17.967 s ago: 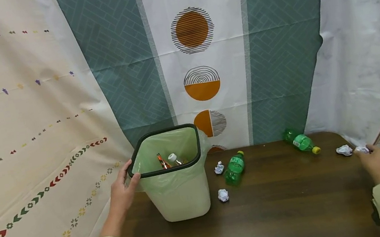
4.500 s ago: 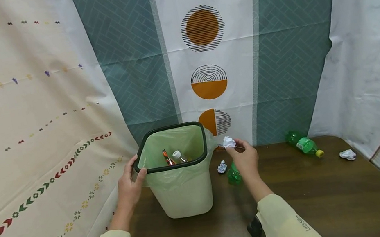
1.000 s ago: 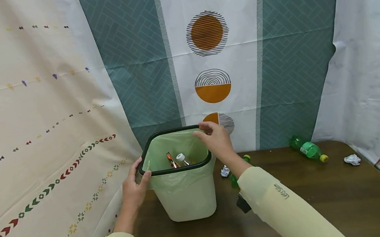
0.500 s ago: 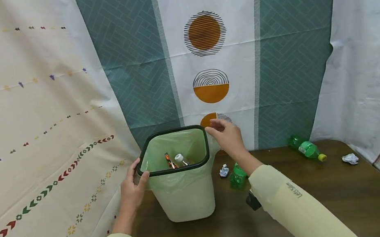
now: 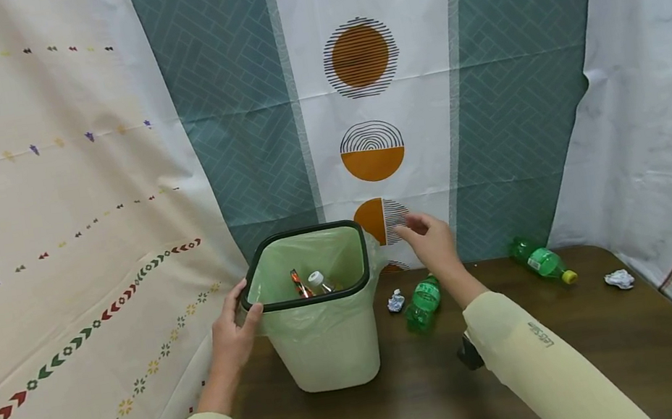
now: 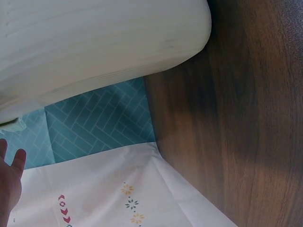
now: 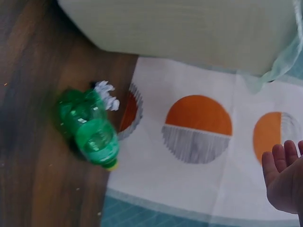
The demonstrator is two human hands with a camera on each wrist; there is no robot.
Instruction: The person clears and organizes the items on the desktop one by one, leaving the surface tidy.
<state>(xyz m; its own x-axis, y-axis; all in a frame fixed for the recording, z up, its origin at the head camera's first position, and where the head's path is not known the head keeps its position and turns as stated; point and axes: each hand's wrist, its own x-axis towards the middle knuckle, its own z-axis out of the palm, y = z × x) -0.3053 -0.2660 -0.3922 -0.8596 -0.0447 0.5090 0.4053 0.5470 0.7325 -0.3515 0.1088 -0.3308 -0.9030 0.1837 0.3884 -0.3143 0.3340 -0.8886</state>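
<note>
A pale green trash bin (image 5: 324, 343) with a black rim and a clear liner stands on the table. Inside it a bottle with a white cap (image 5: 319, 282) and a red-orange wrapper (image 5: 300, 285) show; the bottom is hidden. My left hand (image 5: 231, 336) rests at the rim's near left corner, fingers and thumb fairly straight. To the right of the bin, my right hand (image 5: 435, 245) hangs in the air, loosely bent and holding nothing. Below it lies a green plastic bottle (image 5: 423, 302), beside a crumpled paper ball (image 5: 395, 301).
A second green bottle (image 5: 542, 260) with a yellow cap lies at the back right of the brown table (image 5: 407, 410). Another crumpled paper (image 5: 619, 280) is near the right edge. Patterned cloths (image 5: 246, 143) hang behind and at the sides.
The paper ball my right hand held 4.5 seconds ago is out of the hand and not visible. That hand has drawn right, from over the bin's rim. The left hand stays at the rim.
</note>
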